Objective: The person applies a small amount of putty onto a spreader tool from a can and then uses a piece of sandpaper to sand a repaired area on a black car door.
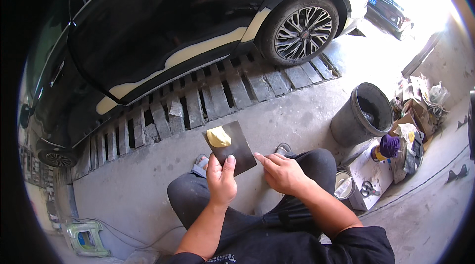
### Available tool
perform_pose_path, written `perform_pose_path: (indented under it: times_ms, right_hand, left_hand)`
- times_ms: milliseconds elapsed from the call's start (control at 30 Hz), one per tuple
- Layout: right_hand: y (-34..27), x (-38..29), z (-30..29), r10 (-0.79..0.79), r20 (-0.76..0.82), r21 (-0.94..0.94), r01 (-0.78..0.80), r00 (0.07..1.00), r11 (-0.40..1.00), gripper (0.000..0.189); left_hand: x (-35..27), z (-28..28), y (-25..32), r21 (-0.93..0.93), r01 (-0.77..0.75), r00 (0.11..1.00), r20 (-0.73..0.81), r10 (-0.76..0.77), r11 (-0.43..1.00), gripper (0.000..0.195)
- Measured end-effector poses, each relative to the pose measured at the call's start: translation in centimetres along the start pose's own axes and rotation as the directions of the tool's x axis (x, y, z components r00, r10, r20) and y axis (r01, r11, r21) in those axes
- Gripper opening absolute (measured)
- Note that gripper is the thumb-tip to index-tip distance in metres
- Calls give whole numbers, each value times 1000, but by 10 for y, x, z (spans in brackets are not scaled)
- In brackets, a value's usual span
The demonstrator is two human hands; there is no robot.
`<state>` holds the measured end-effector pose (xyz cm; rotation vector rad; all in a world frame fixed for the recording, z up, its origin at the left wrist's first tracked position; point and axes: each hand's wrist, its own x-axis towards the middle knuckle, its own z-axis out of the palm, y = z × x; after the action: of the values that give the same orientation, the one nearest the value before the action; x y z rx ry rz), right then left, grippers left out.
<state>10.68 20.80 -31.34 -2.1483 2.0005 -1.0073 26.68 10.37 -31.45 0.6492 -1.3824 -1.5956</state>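
Observation:
My left hand [223, 180] grips a thin dark rectangular plate [240, 145], its thumb on top. A smooth lump of pale yellow putty [219, 137] sits near the plate's far left corner. Just right of the plate is my right hand [280, 171], its index fingertip close to the plate's edge and the other fingers curled. Whether those fingers hold anything is hidden. Beyond my hands stands a black car [167, 22]. Along its lower doors and behind the rear door runs a dull cream filler band [207, 44].
Slatted grating [193, 104] lies along the car. At right are a dark bucket [343, 126], a white box [365, 191] with scissors [367, 189], an open can [345, 186] with a tube, and piled cartons [415, 113]. A green stool [89, 240] and a cable [130, 240] are lower left.

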Motion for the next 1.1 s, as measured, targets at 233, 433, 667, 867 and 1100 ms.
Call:
perform_pose_path:
  times_ms: [233,433,667,867,1100]
  right_hand:
    - [28,-20,-20,531,200,900,-369,823,233,31]
    - [19,-6,-1,210,410,912,-405,888,-69,27]
    - [51,-3,-16,463,310,935,-355,830,11,27]
    - [19,-15,-8,465,277,738,-496,841,458,34]
    - [7,25,-30,438,416,726,-581,797,367,28]
  left_hand:
    - [16,-8,21,-397,347,938,152,-312,850,27]
    - [7,2,16,-530,502,865,324,-384,683,36]
    - [12,-5,32,-394,250,965,173,-196,884,40]
    - [10,-7,32,-464,225,957,269,-106,857,44]
    - [5,-16,21,36,23,930,366,-34,999,57]
